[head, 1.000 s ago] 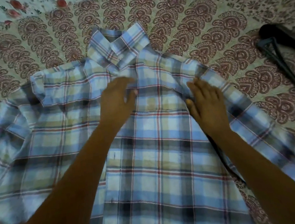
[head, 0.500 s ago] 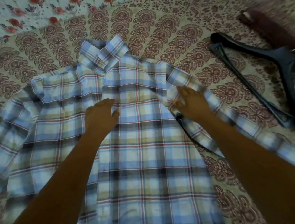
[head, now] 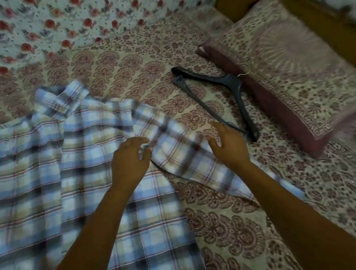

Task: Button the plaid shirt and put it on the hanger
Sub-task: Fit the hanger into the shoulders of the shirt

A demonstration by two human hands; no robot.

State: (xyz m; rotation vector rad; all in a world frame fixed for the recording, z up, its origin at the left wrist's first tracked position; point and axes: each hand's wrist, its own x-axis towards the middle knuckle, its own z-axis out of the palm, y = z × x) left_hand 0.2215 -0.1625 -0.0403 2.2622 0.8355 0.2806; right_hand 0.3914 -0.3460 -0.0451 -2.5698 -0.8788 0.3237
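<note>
The blue, cream and red plaid shirt (head: 44,176) lies flat and face up on the patterned bedspread, collar toward the far side. My left hand (head: 129,160) hovers over the shirt's right armpit area, fingers loosely curled, holding nothing. My right hand (head: 229,144) is over the shirt's right sleeve, fingers spread and relaxed, just short of the black hanger (head: 219,94). The hanger lies flat on the bed to the right of the shirt, untouched.
A pillow (head: 294,77) with a dark red border lies right of the hanger. A floral sheet (head: 60,21) covers the far side. A wooden bed frame (head: 325,13) runs along the upper right. Bare bedspread (head: 238,227) shows between my forearms.
Both hands lifted off the shirt front and moved right toward the hanger. My view swung right, bringing the whole hanger and pillow into sight.
</note>
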